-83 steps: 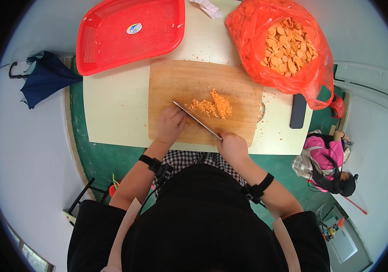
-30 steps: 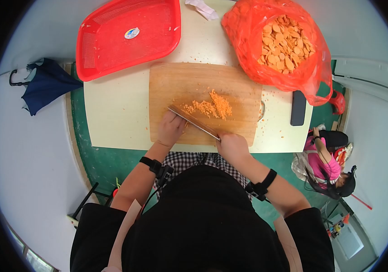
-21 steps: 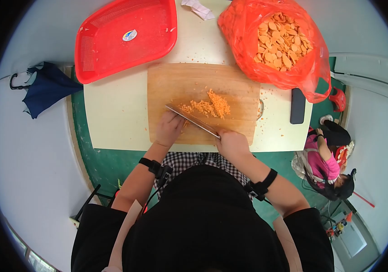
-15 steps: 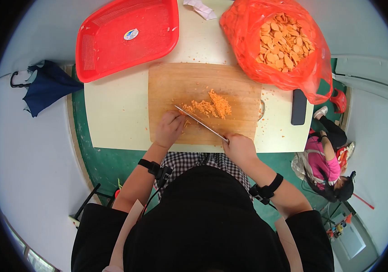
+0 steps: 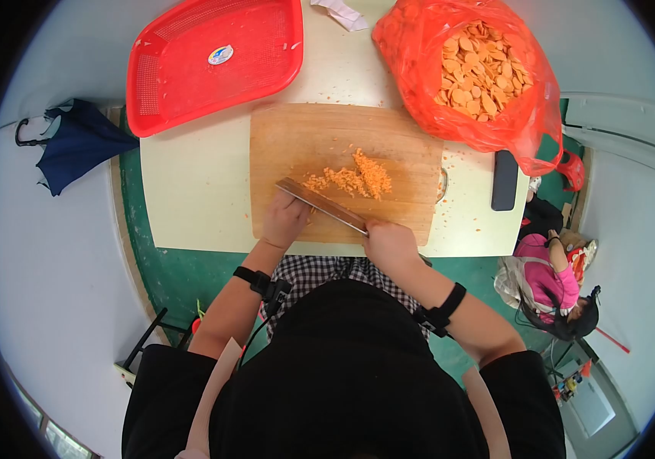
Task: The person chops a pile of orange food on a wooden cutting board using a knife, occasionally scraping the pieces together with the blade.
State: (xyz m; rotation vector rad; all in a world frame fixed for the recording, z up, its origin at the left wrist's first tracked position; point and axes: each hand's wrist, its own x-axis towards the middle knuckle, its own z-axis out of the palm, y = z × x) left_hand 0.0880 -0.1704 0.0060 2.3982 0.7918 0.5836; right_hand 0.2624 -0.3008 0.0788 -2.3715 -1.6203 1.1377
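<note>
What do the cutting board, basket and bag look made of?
Cutting board: probably wood, matt; brown with faint grain.
Basket: likely moulded plastic, fairly glossy; uniform red, perforated sides.
Bag: apparently thin plastic film, shiny; crinkled, partly see-through.

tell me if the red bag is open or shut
Open: the bag has its mouth spread wide, and orange slices show inside.

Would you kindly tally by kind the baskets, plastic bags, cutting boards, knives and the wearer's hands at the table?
Red basket: 1
Red plastic bag: 1
Cutting board: 1
Knife: 1
Left hand and right hand: 2
Total: 6
</note>
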